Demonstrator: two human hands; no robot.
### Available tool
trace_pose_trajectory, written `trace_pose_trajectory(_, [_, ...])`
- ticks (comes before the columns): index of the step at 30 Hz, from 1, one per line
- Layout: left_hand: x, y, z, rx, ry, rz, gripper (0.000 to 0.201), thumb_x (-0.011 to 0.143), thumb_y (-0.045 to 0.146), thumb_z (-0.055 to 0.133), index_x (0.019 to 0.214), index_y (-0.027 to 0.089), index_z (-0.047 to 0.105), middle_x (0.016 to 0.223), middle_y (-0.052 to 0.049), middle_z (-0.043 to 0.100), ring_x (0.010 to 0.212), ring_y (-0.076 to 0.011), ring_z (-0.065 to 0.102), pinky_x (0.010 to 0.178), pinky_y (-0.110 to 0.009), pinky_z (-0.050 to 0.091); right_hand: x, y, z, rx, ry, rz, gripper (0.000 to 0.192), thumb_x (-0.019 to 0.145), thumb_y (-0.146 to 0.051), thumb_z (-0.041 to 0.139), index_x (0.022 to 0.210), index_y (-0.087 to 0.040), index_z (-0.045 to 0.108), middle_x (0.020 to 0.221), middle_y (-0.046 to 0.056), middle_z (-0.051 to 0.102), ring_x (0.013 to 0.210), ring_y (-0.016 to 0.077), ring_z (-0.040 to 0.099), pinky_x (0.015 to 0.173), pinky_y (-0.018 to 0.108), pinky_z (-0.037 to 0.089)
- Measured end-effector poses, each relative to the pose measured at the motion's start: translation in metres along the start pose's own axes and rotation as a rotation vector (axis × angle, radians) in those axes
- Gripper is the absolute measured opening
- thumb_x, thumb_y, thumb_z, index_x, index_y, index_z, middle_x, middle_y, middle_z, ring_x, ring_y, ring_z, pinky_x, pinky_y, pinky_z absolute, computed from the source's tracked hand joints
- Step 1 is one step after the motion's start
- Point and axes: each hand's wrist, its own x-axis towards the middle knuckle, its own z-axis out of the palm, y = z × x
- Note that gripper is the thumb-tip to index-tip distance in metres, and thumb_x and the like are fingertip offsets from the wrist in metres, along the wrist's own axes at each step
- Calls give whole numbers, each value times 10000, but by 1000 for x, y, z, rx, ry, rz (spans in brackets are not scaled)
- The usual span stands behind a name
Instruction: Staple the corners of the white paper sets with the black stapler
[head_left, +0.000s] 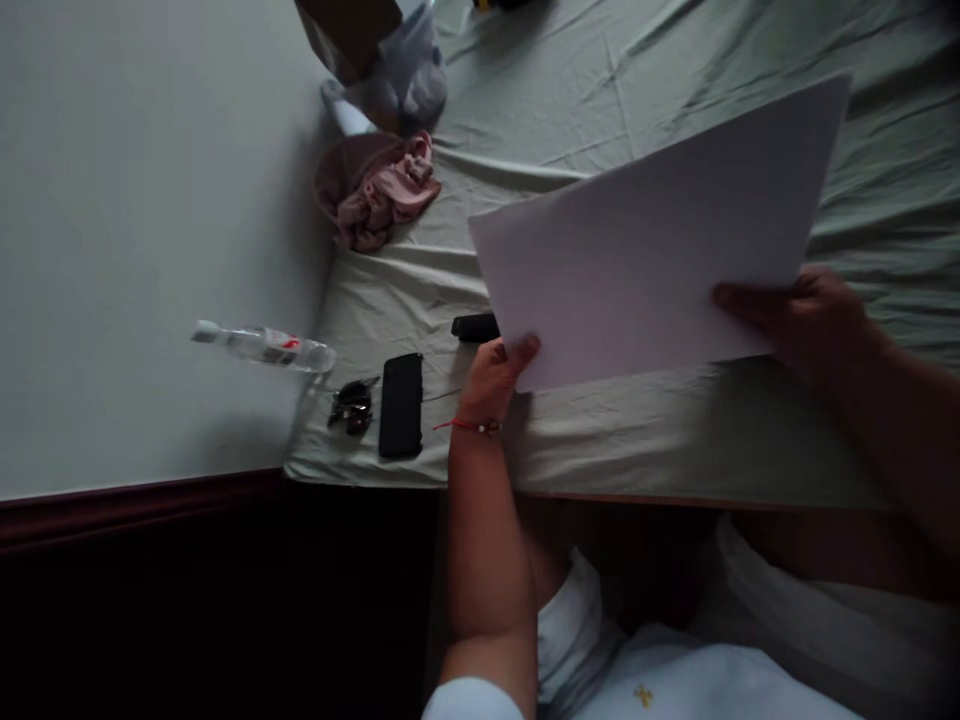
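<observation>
Both of my hands hold up white paper (637, 250), tilted above the bed. I cannot tell whether it is one sheet or a stack. My left hand (493, 378), with a red string bracelet (480, 427) at the wrist, pinches the near left corner, thumb on top. The near right part is gripped by my right hand (802, 315), whose thumb lies on the paper and whose other fingers are hidden underneath. A black object (474, 327) lies just past my left hand, partly covered by the paper.
Left of my left arm lie a black phone (401, 405) and a bunch of keys (352, 405). A clear plastic bottle (270, 347) stands by the wall. Pink crumpled cloth (382, 195) and a plastic bag (416, 75) rest farther back on the pale green sheet (525, 130).
</observation>
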Motion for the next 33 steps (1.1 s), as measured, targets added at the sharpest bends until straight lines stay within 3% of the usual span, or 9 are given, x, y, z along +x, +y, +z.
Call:
trace_pose_trajectory(5, [-1,6,-5,26,-67,-167,386,720,480,905,880,181,721,802,-83,783,495,-95,584,437,-209,350,8,1,-2,46,67,29,460,538,-426,973,802,-148,718,905,54,694,734,106,574,638,235,504])
trace_pose_trajectory(12, [-1,12,1,-21,53,-268,168,809,247,798,844,161,658,692,-49,750,417,-56,499,406,-179,312,4,-6,-3,79,15,95,560,462,-512,1001,827,-158,768,869,64,716,668,110,591,556,225,477])
trace_pose_trajectory(18, [-1,13,2,39,164,-261,180,823,187,776,790,163,601,585,0,680,375,-41,431,394,-174,282,8,-8,-5,82,18,112,557,438,-489,1006,808,-152,762,783,64,695,566,94,531,485,232,421])
trace_pose_trajectory(22, [-1,12,1,41,194,-245,173,824,185,773,796,167,604,589,13,666,409,-47,461,421,-169,304,9,-6,-6,75,49,56,507,522,-494,987,834,-168,755,794,46,684,587,85,530,503,226,413])
trace_pose_trajectory(28, [-2,10,-5,64,170,-91,213,768,305,840,804,186,668,708,6,683,558,-75,550,483,-186,350,9,0,-15,-10,196,-170,495,626,-545,950,850,-154,746,901,13,686,692,43,513,628,207,441])
trace_pose_trajectory(33, [-9,17,-4,-17,30,33,396,671,456,920,917,226,713,875,-24,730,840,-147,679,750,-237,533,14,0,-21,43,195,-215,507,609,-522,961,876,-151,742,1032,44,714,811,86,617,810,301,559])
